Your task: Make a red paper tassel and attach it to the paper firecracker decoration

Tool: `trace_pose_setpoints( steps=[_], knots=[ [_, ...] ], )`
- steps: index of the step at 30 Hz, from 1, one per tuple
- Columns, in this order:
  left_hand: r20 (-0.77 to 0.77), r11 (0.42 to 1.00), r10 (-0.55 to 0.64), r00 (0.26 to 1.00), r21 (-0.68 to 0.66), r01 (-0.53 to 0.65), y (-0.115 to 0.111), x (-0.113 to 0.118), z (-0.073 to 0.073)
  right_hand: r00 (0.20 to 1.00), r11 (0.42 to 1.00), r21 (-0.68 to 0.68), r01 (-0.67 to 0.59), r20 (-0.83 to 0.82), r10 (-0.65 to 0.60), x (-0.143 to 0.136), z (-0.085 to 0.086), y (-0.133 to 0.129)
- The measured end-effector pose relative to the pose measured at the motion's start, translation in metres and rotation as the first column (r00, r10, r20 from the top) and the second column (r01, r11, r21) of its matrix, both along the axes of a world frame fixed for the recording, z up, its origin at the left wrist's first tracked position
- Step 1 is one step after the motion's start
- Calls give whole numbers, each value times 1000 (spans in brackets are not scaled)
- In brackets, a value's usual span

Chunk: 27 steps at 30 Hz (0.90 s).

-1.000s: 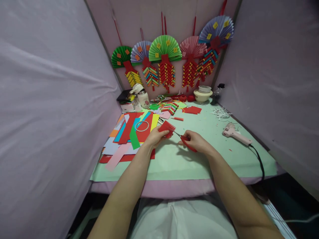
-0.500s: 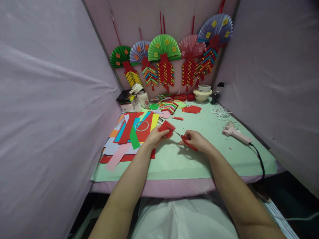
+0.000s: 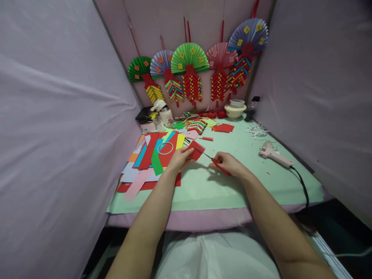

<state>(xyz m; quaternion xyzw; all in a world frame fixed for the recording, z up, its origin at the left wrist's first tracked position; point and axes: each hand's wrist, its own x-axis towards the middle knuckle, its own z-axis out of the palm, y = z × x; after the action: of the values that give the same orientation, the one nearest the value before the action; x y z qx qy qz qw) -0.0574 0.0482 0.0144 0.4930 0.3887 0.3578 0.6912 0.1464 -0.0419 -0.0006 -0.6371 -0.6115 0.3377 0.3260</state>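
Observation:
My left hand (image 3: pixel 180 158) pinches a small piece of red paper (image 3: pixel 197 150) above the table, its upper right edge cut into thin strips. My right hand (image 3: pixel 227 162) is closed around the red handles of a pair of scissors (image 3: pixel 219 166). Their blades reach left to the fringed edge of the paper. Left of my left hand lies a pile of coloured paper strips (image 3: pixel 151 153) with a white ring (image 3: pixel 165 148) on top. A small red stick-like piece (image 3: pixel 207 138) rests just beyond the paper.
A glue gun (image 3: pixel 274 155) with a black cord lies at the right. Shredded white paper (image 3: pixel 258 131), stacked bowls (image 3: pixel 235 109) and a dark bottle (image 3: pixel 252 108) are behind it. A white bottle (image 3: pixel 166 116) stands back left. Paper fan decorations (image 3: pixel 190 58) hang on the rear wall.
The red paper has turned slightly in my left hand, and more of its face shows. My right hand keeps the scissors at its edge. The view has tilted a little.

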Motion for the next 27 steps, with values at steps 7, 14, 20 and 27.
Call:
trace_pose_setpoints(
  steps=[7,14,20,27],
  knots=[
    [-63,998,-29,998,53,33,-5,4,0,997,1000,-15,-8,78,9,-3,6,-3],
    [-42,998,-52,998,37,54,-6,4,-1,1000,1000,-15,-13,18,14,-2,6,-3],
    [-29,998,-68,997,-3,68,-7,4,0,999,1000,-22,6,-32,-7,-2,3,-2],
    [-26,997,-82,996,-13,82,-6,3,2,999,1000,-14,16,-30,-16,-2,3,-1]
  ],
)
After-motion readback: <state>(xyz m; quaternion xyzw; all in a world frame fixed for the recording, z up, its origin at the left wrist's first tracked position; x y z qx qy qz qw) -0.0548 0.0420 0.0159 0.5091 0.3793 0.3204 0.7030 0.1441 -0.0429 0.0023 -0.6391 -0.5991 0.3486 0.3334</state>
